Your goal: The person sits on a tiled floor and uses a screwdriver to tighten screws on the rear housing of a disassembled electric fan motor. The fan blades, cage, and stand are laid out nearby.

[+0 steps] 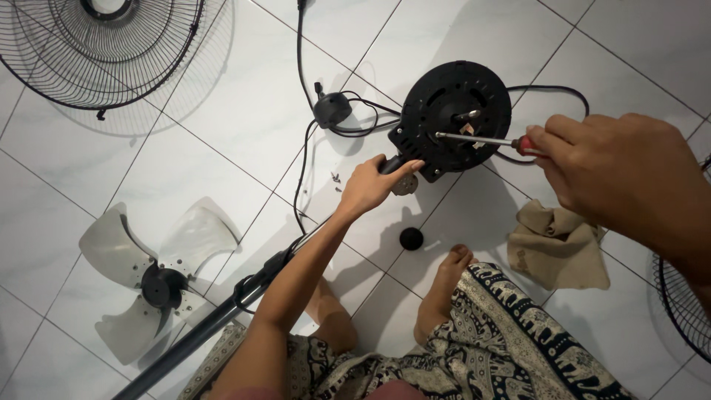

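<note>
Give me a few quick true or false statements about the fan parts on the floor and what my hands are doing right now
1. The right hand holds a screwdriver against the black motor housing. True.
2. The left hand rests on the beige cloth. False: it grips the pole just below the housing.
3. The fan blade is mounted on the motor. False: it lies loose on the tiled floor.
4. A wire grille lies at the upper left. True.
5. A small black knob lies near the foot. True.

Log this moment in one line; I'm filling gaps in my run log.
left hand: grips fan neck | right hand: holds screwdriver, tip at black motor housing | floor: fan blade, grille, cloth
</note>
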